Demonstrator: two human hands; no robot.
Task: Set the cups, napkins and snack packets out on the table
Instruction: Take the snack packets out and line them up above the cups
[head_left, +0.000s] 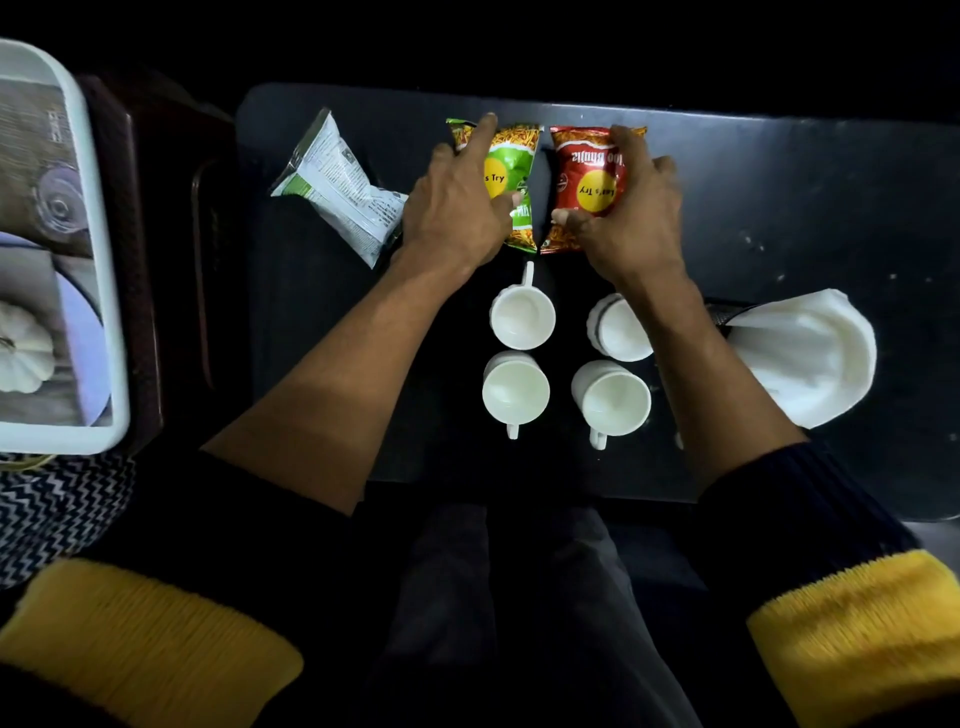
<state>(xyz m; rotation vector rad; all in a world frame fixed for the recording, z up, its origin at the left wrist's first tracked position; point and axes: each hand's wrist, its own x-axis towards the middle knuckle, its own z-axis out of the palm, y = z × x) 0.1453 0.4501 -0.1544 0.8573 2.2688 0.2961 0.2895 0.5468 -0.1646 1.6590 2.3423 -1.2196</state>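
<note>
On the black table (779, 208) a green snack packet (511, 171) and a red snack packet (587, 176) lie side by side at the far middle. My left hand (457, 202) grips the green packet and my right hand (631, 213) grips the red one. A third packet, white and green (337, 187), lies tilted to the left of them. Several white cups (522, 317) stand in a square in front of the packets; my right forearm partly covers the far right cup (618, 332). A stack of white napkins (810, 358) sits to the right of the cups.
A white-rimmed tray (111, 312) with a printed picture rests on a dark wooden stand at the left, beside the table. A zigzag-patterned cloth (57, 509) lies below it. My knees are under the table's near edge.
</note>
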